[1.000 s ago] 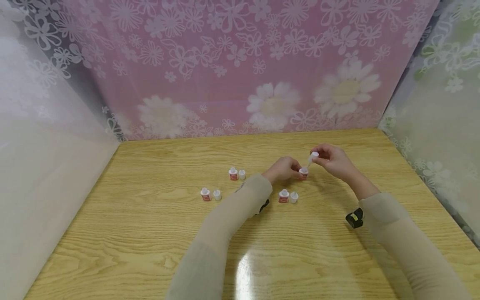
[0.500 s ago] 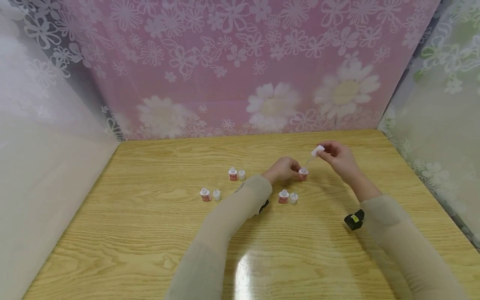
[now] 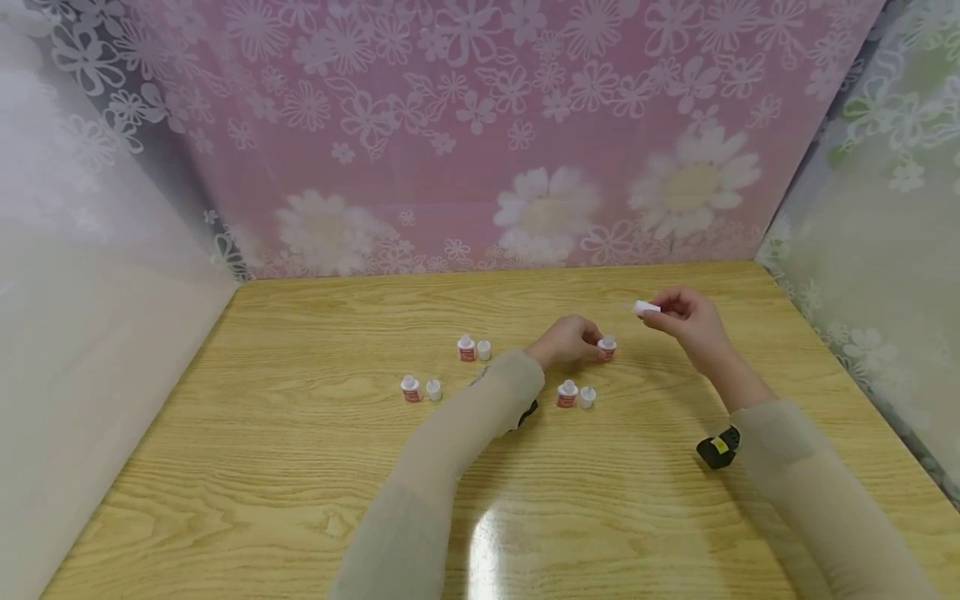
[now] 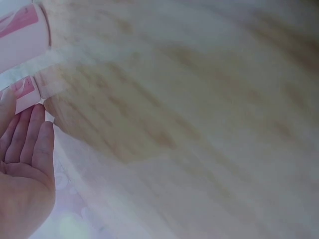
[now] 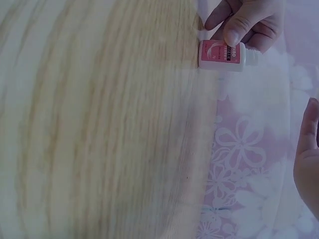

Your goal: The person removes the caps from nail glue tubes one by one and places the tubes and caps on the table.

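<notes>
The left hand (image 3: 567, 340) grips the small open bottle (image 3: 607, 347) standing on the bench (image 3: 300, 467) while the right hand (image 3: 686, 317) pinches its white cap (image 3: 645, 307) just beside and above, so a loosened grip could tip and spill it.

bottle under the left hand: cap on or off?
Off. The right hand holds the white cap in the air, apart from the bottle, which stands upright on the table, held by the left hand.

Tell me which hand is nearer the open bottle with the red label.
Left. The left hand grips the open bottle; the right hand holds the cap up to its right.
</notes>
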Tool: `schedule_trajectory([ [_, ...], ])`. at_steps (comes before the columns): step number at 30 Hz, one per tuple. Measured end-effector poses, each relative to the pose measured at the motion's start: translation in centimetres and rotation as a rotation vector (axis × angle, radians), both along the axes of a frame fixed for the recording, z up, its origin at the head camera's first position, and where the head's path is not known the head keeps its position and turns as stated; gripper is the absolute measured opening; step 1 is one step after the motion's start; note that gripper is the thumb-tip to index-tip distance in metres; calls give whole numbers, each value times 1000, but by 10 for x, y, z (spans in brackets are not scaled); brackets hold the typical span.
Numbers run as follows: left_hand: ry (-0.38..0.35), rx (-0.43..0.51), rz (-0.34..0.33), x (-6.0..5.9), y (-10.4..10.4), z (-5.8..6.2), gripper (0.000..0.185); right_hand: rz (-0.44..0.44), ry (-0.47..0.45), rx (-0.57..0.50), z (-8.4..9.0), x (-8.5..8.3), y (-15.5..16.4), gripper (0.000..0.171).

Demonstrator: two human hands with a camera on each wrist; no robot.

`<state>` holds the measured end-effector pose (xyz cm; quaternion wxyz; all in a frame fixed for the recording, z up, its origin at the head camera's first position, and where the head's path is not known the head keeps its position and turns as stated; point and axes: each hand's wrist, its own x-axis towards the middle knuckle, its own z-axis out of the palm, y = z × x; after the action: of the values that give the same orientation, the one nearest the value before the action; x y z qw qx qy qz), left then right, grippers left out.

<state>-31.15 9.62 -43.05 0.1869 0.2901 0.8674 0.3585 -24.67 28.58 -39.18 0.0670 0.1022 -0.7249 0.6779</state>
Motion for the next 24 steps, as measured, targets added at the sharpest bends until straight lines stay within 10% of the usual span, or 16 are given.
schedule_trajectory([
  [13, -32, 32, -9, 1, -2, 1, 17, 18, -75, 188, -4, 4, -2, 23],
  [24, -28, 31, -45, -1, -3, -1, 27, 88, -154, 94, -10, 4, -2, 23],
])
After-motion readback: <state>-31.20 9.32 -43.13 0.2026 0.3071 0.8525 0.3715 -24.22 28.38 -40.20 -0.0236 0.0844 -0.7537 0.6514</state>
